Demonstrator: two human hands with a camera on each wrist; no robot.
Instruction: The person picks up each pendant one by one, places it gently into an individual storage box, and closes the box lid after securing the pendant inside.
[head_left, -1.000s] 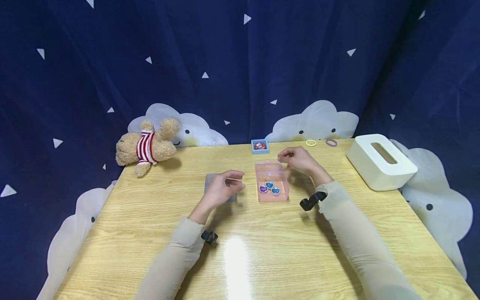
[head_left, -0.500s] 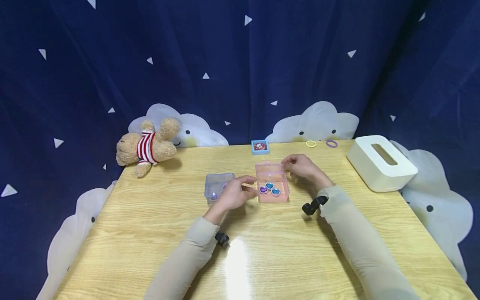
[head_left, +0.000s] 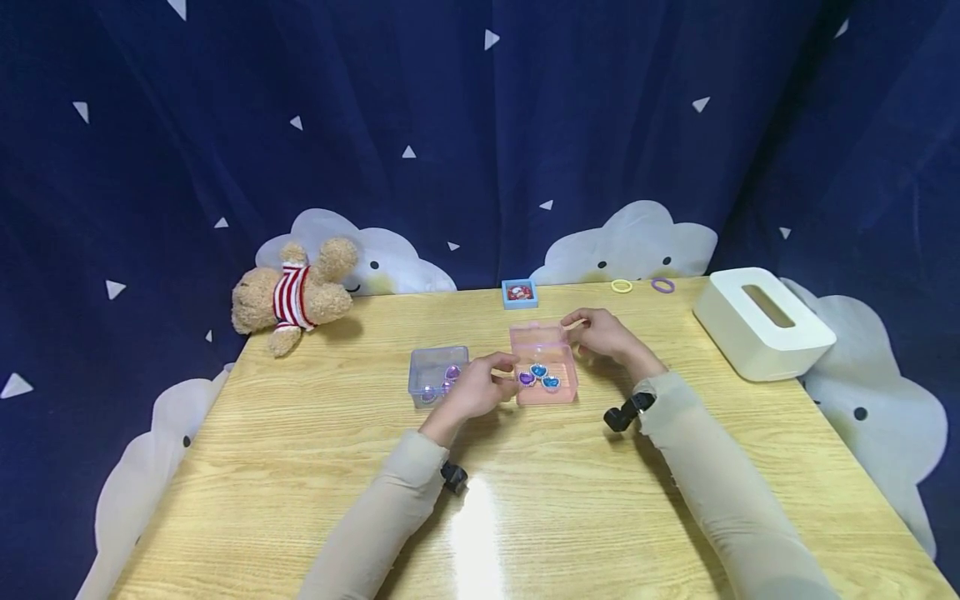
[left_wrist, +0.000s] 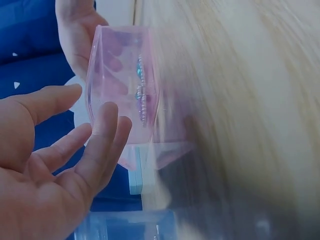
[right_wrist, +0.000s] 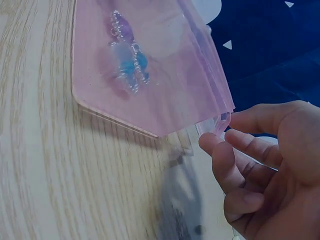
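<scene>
A clear pink plastic box (head_left: pixel 566 367) stands with its lid (head_left: pixel 536 335) tipped back. Inside lie a purple and two blue heart-shaped gems (head_left: pixel 551 383) with beaded rims. My right hand (head_left: pixel 606 335) pinches the lid's right edge; the fingers close on it in the right wrist view. Along the left side of the box, my left hand (head_left: pixel 476 387) hovers with fingers loosely spread; whether a fingertip touches the wall cannot be told. A clear bluish-purple box (head_left: pixel 427 362) holding several purple heart gems (head_left: pixel 452 372) is partly behind the left hand.
A teddy bear (head_left: pixel 300 296) in a striped shirt lies at the back left. Behind the pink box is a small blue frame (head_left: pixel 520 293). Farther right are yellow (head_left: pixel 622 286) and purple (head_left: pixel 663 286) rings and a white tissue box (head_left: pixel 765 325).
My left hand has moved right, from over the bluish-purple box to the pink box's side. My right hand has come down slightly onto the lid's edge, and the lid looks tilted farther back.
</scene>
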